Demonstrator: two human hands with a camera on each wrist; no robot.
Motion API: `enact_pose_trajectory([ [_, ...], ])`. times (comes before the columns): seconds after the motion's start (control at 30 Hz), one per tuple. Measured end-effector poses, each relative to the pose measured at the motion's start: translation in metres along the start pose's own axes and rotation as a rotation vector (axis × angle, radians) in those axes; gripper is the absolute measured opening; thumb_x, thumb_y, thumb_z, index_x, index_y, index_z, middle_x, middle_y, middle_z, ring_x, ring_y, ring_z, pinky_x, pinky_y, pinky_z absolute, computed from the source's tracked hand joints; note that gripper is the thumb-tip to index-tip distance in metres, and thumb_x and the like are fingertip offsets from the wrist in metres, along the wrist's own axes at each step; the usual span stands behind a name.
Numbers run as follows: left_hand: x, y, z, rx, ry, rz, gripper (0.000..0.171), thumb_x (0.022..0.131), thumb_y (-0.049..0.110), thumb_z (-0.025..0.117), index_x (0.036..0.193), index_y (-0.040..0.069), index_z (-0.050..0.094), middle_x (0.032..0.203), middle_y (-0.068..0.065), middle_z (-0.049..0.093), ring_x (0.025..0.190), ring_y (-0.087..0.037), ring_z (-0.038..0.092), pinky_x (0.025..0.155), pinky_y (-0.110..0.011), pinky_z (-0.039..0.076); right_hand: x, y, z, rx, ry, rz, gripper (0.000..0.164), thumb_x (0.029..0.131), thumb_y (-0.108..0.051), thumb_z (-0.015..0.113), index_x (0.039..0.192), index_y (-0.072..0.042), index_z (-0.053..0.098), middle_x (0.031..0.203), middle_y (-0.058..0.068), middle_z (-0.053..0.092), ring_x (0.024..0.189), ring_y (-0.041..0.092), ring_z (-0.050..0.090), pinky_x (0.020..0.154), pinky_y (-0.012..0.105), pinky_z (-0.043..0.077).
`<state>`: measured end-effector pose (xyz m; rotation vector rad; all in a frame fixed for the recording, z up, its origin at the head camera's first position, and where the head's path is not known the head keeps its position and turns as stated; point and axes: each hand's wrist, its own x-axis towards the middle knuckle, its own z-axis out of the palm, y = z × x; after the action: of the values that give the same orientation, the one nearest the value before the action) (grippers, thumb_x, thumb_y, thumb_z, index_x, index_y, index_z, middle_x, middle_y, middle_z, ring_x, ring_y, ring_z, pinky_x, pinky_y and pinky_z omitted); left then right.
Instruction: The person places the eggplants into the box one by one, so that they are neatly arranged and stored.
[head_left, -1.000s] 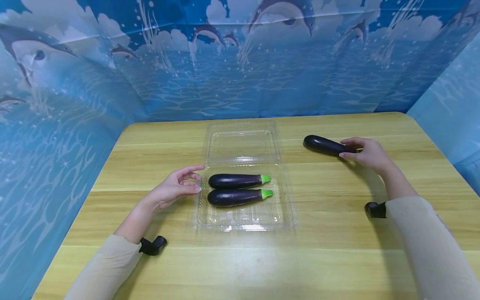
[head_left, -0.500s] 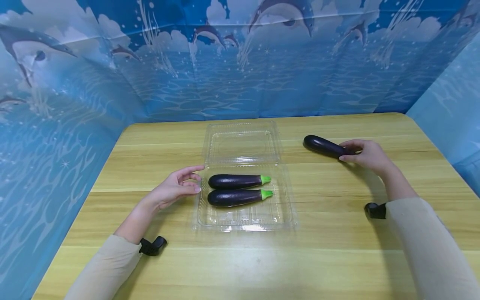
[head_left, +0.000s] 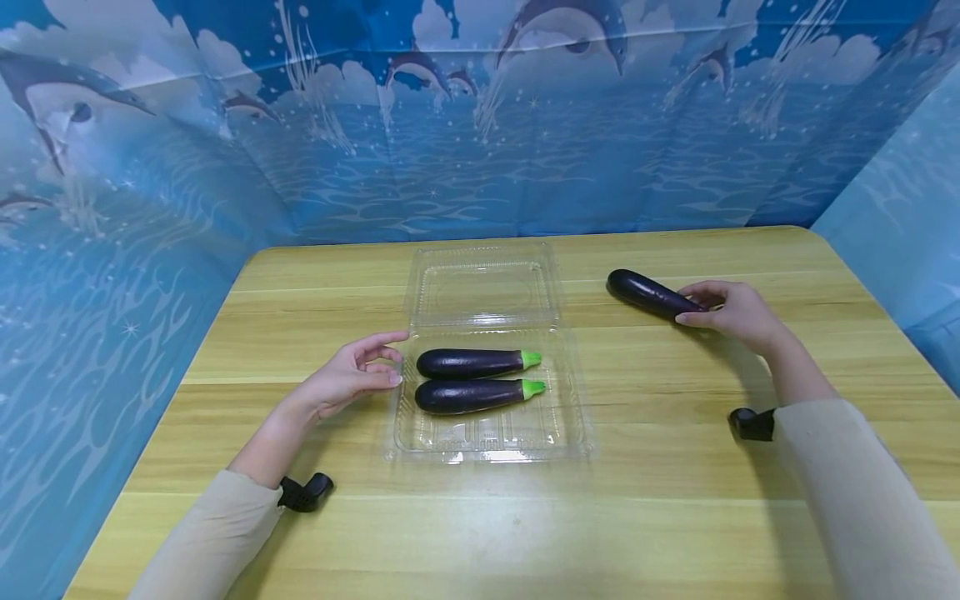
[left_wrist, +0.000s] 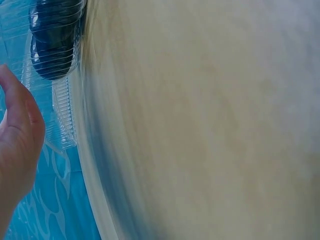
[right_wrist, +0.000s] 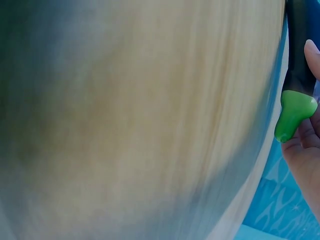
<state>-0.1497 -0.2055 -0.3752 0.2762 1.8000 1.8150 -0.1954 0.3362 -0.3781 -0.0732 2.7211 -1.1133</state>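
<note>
My right hand [head_left: 731, 315] grips a dark purple eggplant [head_left: 647, 293] near its stem end, at the back right of the table. In the right wrist view, that eggplant's green stem cap [right_wrist: 295, 112] shows beside the palm. At the left edge of a clear plastic clamshell box [head_left: 487, 437], my left hand [head_left: 348, 373] has its index finger stretched out and its thumb at the rim. Whether it presses the rim is hard to tell. Inside the box lie two more eggplants, an upper one [head_left: 468, 362] and a lower one [head_left: 468, 395], side by side with stems to the right.
The box's lid [head_left: 486, 287] lies folded back behind it on the wooden table [head_left: 300, 292]. Blue curtains [head_left: 450, 167] with dolphins hang along the back and sides. Each wrist wears a black camera, a left one [head_left: 307, 492] and a right one [head_left: 752, 423].
The eggplant in my right hand has shifted slightly, its stem end moving a little toward me and to the left. My left hand and the box have stayed in place.
</note>
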Motion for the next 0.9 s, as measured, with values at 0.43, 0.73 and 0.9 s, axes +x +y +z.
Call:
enact_pose_trajectory([
  [0.43, 0.0, 0.001, 0.0, 0.011, 0.01, -0.007, 0.07, 0.083, -0.008, 0.06, 0.144, 0.003, 0.029, 0.113, -0.011, 0.044, 0.084, -0.011, 0.057, 0.081, -0.024, 0.053, -0.001, -0.001, 0.001, -0.004, 0.002, -0.012, 0.067, 0.083, -0.043, 0.066, 0.132, -0.001, 0.047, 0.124, 0.02, 0.045, 0.108, 0.031, 0.042, 0.083, 0.044, 0.041],
  [0.73, 0.0, 0.001, 0.0, 0.015, 0.014, -0.013, 0.07, 0.083, -0.008, 0.06, 0.144, 0.005, 0.03, 0.115, -0.012, 0.043, 0.086, -0.012, 0.057, 0.082, -0.025, 0.053, -0.003, -0.006, 0.0, -0.021, 0.004, -0.027, 0.064, 0.084, -0.04, 0.067, 0.132, -0.003, 0.049, 0.126, 0.018, 0.046, 0.108, 0.027, 0.043, 0.08, 0.036, 0.043],
  [0.9, 0.0, 0.002, 0.0, 0.019, 0.019, -0.016, 0.07, 0.083, -0.008, 0.061, 0.144, 0.005, 0.03, 0.115, -0.012, 0.043, 0.086, -0.012, 0.056, 0.083, -0.025, 0.052, -0.006, -0.01, -0.001, -0.016, 0.007, -0.04, 0.061, 0.084, -0.037, 0.067, 0.131, -0.003, 0.049, 0.126, 0.017, 0.046, 0.107, 0.025, 0.042, 0.077, 0.031, 0.045],
])
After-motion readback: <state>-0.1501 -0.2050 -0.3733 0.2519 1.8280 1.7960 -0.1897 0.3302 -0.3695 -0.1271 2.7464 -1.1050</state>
